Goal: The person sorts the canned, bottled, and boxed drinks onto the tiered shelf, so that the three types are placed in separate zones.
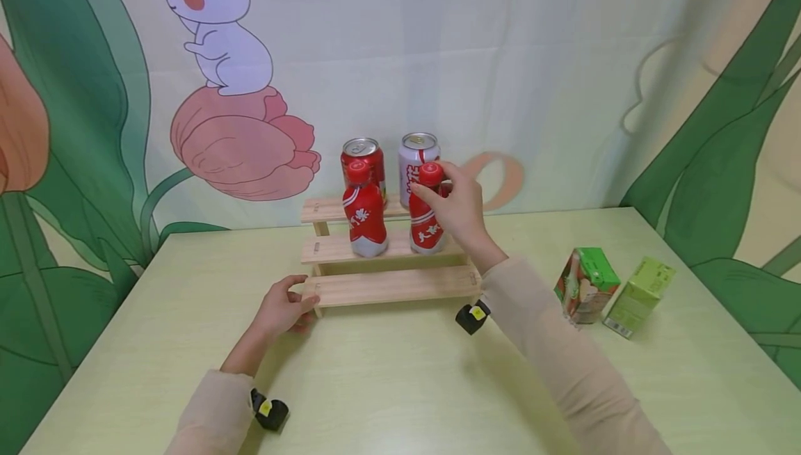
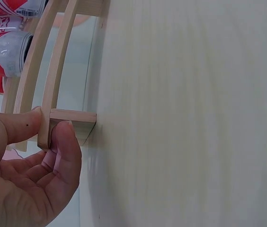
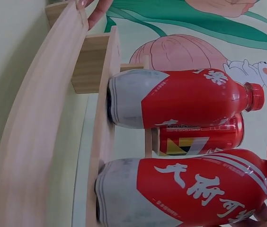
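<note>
Two red-and-white bottles stand upright on the middle step of a three-step wooden rack (image 1: pixel 394 286), with the left bottle (image 1: pixel 366 222) well apart from a person's right hand (image 1: pixel 462 204), which grasps the neck of the right bottle (image 1: pixel 427 225), its long axis vertical and cap up. The left hand (image 1: pixel 281 305) grips the near step's left end. Two cans, one red (image 1: pixel 378 163) and one pale (image 1: pixel 409 163), stand on the far step; two green cartons (image 1: pixel 635 302) sit at right on the table (image 1: pixel 388 378).
</note>
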A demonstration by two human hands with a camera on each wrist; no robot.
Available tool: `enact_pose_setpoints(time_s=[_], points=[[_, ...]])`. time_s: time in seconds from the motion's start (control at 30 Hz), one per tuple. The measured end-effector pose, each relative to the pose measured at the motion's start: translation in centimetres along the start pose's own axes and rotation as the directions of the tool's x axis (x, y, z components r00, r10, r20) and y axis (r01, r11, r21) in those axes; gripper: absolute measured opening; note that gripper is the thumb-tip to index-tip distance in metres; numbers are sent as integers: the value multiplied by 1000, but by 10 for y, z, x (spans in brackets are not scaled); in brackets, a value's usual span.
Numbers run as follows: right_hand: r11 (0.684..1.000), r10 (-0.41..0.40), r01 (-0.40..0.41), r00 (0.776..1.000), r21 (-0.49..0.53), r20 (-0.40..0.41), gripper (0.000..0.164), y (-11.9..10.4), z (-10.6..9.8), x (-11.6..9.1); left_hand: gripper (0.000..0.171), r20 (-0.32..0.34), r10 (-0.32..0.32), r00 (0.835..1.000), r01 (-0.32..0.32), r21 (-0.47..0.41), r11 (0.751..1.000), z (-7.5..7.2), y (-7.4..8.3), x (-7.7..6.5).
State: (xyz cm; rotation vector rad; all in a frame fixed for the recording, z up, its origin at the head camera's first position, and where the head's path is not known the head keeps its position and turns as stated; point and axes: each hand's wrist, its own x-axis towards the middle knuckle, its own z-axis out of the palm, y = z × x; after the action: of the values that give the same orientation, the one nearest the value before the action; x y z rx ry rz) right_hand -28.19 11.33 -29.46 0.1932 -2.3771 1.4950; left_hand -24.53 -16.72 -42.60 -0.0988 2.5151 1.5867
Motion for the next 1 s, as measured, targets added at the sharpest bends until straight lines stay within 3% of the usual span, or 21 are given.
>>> enact_pose_setpoints(time_s=[0.37,0.7,1.0], points=[[1000,-11,11,997,-3,-75,49,14,6,-7,55,7,-2,1000,2,-13,1000,0,-1,0],[999,-26,27,998,17,-61,62,33,11,-16,55,12,5,1000,-5,-26,1000,0,-3,1],[1000,-14,15,998,6,-64,62,35,13,-13,55,9,-3,1000,3,-32,999,-1,-1,0]])
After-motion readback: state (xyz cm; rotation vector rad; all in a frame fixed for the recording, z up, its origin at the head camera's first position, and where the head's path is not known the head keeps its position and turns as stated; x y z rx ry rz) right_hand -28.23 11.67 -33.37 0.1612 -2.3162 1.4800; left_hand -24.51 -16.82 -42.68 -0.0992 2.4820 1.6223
